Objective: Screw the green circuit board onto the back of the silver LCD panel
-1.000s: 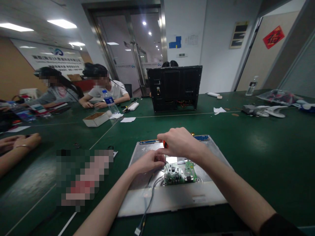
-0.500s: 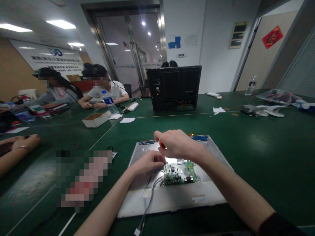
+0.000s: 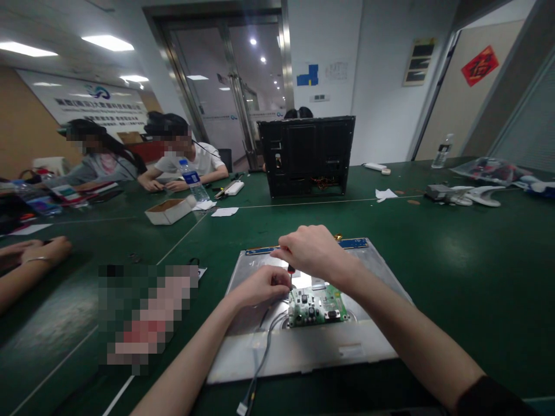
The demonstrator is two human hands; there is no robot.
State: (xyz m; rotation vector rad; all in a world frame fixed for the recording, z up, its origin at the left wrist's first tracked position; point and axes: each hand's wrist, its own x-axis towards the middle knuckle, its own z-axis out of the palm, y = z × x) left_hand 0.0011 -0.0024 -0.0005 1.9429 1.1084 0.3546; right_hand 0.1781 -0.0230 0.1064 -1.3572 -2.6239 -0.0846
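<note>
1. In the head view, a wall sign (image 3: 102,104) at the far left bears a blue swirl logo above rows of characters, too blurred to read surely.
2. A red paper (image 3: 480,66) on the door at the far right carries one large dark character; the small lettering across the glass doors (image 3: 199,98) is illegible.
3. A bottle (image 3: 191,176) at the far left wears a blue label, its print too small to make out.
4. The person's right hand (image 3: 314,249) curls around a screwdriver (image 3: 291,270), knuckles up, wrist bent to the left, the forearm reaching in from the near right.
5. The left hand (image 3: 262,283) sits lower, its fingers bent inward beside the screwdriver's shaft; whether they pinch anything cannot be told.
6. The screwdriver stands roughly upright over the far left corner of a green circuit board (image 3: 318,304), a bit of red and black showing below the fist.
7. The board, dotted with dark components, lies mid-panel on a silvery metal panel (image 3: 312,349), which rests on the green table (image 3: 459,289).
8. Grey cables (image 3: 266,349) trail from the board's left side over the panel's near edge.
</note>
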